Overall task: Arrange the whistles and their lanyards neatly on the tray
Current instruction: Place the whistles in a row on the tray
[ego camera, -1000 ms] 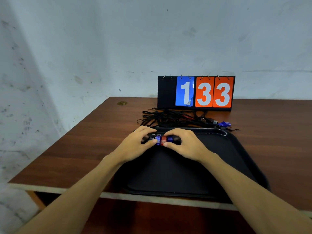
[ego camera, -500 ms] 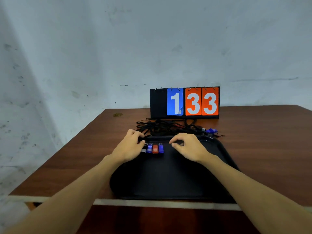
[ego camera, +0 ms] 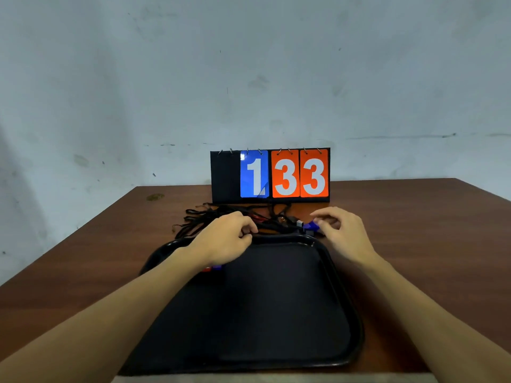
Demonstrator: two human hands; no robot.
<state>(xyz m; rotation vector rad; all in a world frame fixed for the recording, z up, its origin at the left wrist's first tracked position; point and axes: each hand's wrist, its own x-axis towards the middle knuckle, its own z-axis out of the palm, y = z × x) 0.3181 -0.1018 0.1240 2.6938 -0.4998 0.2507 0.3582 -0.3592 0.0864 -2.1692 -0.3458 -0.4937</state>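
Note:
A black tray lies on the table in front of me. A red and a blue whistle lie at its left side, mostly hidden under my left wrist. A tangle of black lanyards lies just beyond the tray's far rim. My left hand is at that rim, fingers curled and pinching the lanyard cords. A blue whistle lies past the tray's far right corner. My right hand hovers there with loosely curved fingers, its fingertips touching the whistle.
A flip scoreboard reading 133 stands upright behind the lanyards, close to the grey wall. The brown table stretches to both sides of the tray. Its near edge runs just under the tray's front rim.
Both hands left the row of whistles on the tray and reached forward. The left went to the lanyards at the far rim, the right to the blue whistle. My view has tilted down.

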